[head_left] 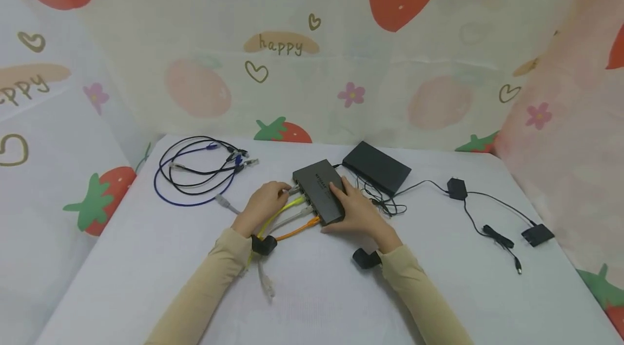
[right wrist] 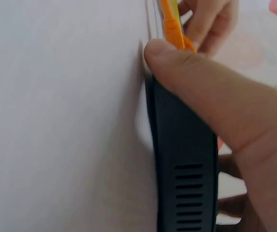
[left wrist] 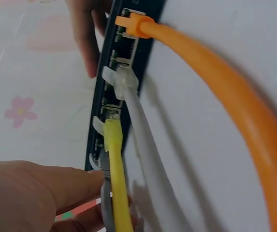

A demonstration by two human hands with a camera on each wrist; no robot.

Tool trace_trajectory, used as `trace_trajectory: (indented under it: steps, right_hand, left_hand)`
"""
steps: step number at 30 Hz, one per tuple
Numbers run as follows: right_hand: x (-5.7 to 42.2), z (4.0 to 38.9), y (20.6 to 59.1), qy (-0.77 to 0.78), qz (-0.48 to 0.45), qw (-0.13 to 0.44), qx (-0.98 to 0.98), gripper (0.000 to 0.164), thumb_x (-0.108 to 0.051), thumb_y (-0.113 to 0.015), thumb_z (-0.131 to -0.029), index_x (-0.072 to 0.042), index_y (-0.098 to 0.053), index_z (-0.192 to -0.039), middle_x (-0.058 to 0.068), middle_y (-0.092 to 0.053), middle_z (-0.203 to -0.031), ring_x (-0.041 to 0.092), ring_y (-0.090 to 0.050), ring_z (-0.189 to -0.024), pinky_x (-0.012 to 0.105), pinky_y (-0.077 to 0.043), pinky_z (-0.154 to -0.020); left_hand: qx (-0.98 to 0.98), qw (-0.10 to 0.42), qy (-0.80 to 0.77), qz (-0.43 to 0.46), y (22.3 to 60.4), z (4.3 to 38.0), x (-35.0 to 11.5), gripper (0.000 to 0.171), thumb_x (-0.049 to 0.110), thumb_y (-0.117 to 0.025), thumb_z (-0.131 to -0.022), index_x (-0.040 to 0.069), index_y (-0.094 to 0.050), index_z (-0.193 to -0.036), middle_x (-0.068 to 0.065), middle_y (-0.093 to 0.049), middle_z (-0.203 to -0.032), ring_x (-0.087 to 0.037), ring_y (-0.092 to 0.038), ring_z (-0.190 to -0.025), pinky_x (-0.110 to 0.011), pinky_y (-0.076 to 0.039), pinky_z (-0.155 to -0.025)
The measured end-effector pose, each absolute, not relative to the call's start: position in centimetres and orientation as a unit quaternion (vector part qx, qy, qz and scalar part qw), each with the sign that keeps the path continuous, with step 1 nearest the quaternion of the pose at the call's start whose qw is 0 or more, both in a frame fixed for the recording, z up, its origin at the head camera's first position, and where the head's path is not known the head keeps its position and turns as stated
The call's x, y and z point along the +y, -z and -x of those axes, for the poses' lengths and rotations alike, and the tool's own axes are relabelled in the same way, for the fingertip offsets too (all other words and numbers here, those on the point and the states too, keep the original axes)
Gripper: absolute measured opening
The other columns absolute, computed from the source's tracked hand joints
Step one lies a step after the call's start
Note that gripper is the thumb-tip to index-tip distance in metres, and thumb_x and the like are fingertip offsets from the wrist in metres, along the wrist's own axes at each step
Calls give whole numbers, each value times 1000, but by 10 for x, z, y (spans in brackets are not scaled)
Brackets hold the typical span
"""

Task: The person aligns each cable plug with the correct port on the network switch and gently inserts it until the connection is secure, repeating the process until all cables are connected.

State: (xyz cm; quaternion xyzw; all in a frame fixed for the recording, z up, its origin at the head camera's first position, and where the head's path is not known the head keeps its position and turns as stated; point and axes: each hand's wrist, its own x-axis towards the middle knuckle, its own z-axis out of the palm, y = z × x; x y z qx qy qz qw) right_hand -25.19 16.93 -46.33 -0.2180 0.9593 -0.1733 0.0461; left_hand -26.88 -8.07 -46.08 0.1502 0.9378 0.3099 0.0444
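A dark grey NETGEAR network switch (head_left: 317, 185) is tilted on the white table, its row of ports facing left. My right hand (head_left: 362, 214) grips its right side, the thumb along the near edge in the right wrist view. With thumb and fingers my left hand (head_left: 263, 205) pinches the plug of a grey network cable (left wrist: 106, 193) at the end port. Beside it a yellow cable (left wrist: 119, 179), a light grey cable (left wrist: 145, 133) and an orange cable (left wrist: 211, 72) sit plugged in. Whether the pinched plug is fully seated cannot be told.
Coiled black and blue network cables (head_left: 182, 192) lie at the back left. Behind the switch rests a flat black box (head_left: 376, 167) beside a tangled black cord (head_left: 390, 207). Two black adapters, one middle right (head_left: 457, 188) and one far right (head_left: 538, 234), trail cords.
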Motion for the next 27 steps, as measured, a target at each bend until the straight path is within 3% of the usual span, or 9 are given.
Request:
trace_trajectory:
  steps: [8, 19, 23, 27]
  right_hand:
    - [143, 236, 458, 119, 175, 41, 977, 112, -66, -73, -61, -10, -27, -146, 29, -17, -148, 48, -42, -120, 52, -43, -90]
    - [122, 221, 456, 42, 136, 18, 990, 113, -74, -65, -62, -4, -29, -144, 33, -26, -142, 42, -54, -101, 41, -52, -65]
    - [123, 218, 453, 40, 143, 28, 988, 110, -71, -65, -66, -4, -28, -144, 33, -26, -142, 42, -54, -102, 42, -52, -67]
    - [129, 218, 447, 56, 160, 47, 984, 101, -62, -68, -70, -5, -29, -145, 32, -25, -144, 43, -53, -106, 45, -51, -74]
  left_hand:
    - [936, 74, -313, -145, 453, 261, -87, 40, 26, -52, -94, 1, -55, -126, -15, -59, -112, -25, -57, -97, -41, -45, -87]
    - [950, 92, -243, -172, 447, 262, -88, 50, 31, -54, -93, -1, -48, -132, -23, -52, -121, -37, -51, -110, -47, -41, -93]
    - [949, 111, -236, -177, 443, 259, -90, 58, 35, -56, -92, -1, -44, -135, -23, -48, -127, -38, -47, -116, -49, -40, -95]
    - [942, 142, -226, -206, 443, 255, -89, 80, 46, -63, -84, 2, -31, -143, -23, -36, -140, -40, -36, -127, -53, -34, -100]
